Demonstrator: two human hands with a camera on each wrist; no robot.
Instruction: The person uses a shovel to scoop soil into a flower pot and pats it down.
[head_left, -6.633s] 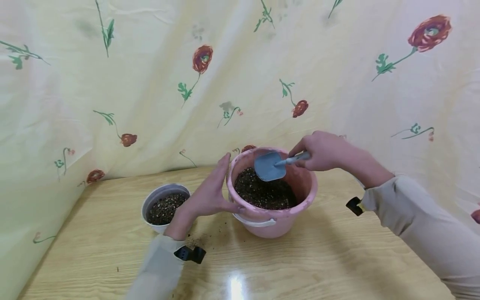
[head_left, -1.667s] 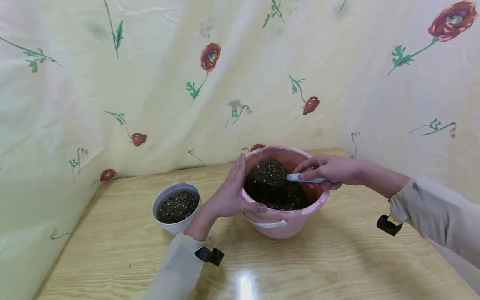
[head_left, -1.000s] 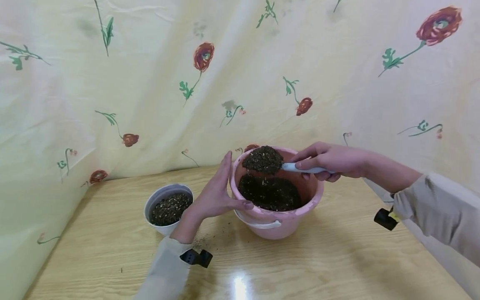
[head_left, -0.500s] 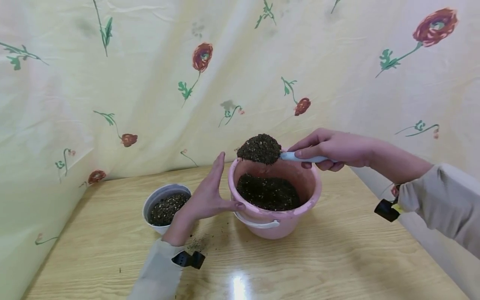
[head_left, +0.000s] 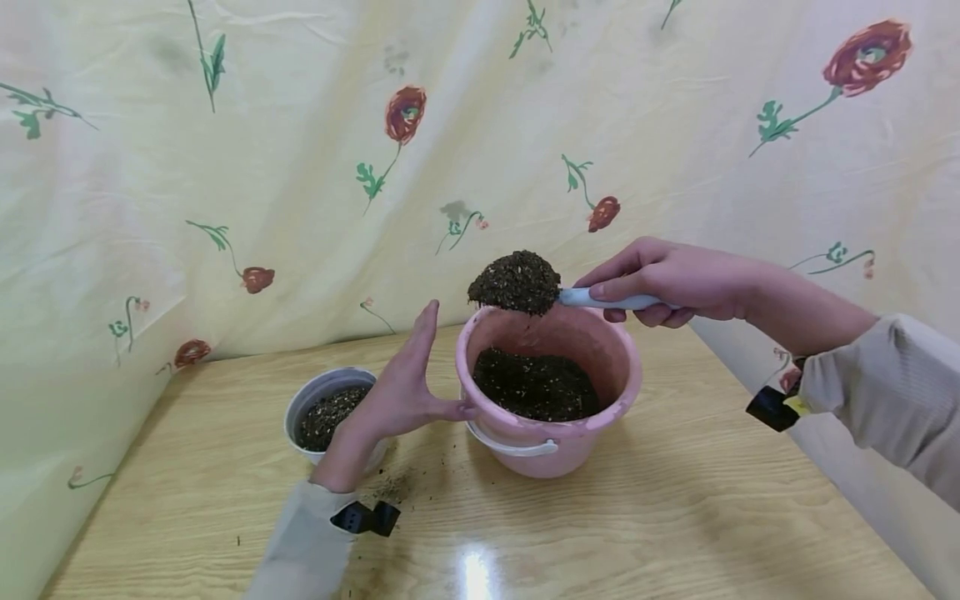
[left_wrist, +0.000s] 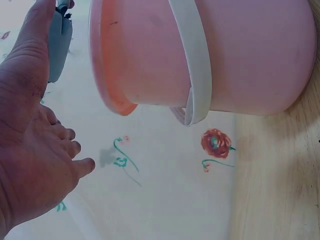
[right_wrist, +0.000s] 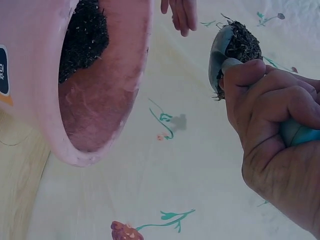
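My right hand point(head_left: 675, 279) grips the pale blue handle of a garden trowel point(head_left: 611, 300), fingers curled round it. Dark potting soil point(head_left: 516, 282) is heaped on its blade, held above the back rim of a pink bucket point(head_left: 547, 457). In the right wrist view the trowel's blade point(right_wrist: 218, 52) carries the soil level, and the thumb lies along the top. More soil point(head_left: 536, 385) lies inside the bucket. At the bucket's left side is my left hand point(head_left: 401, 396), fingers straight and thumb spread toward the rim; the left wrist view shows it holding nothing.
A grey-white pot point(head_left: 296, 408) partly filled with soil stands left of the bucket, partly behind my left forearm. Spilled soil point(head_left: 393, 487) dots the wooden table point(head_left: 600, 533). A flowered cloth point(head_left: 300, 167) hangs behind. The bucket's white handle point(head_left: 517, 450) hangs down in front.
The trowel has dug into the bucket's soil and come up loaded, rising above the rim. My left hand has moved slightly left, off the bucket's rim.
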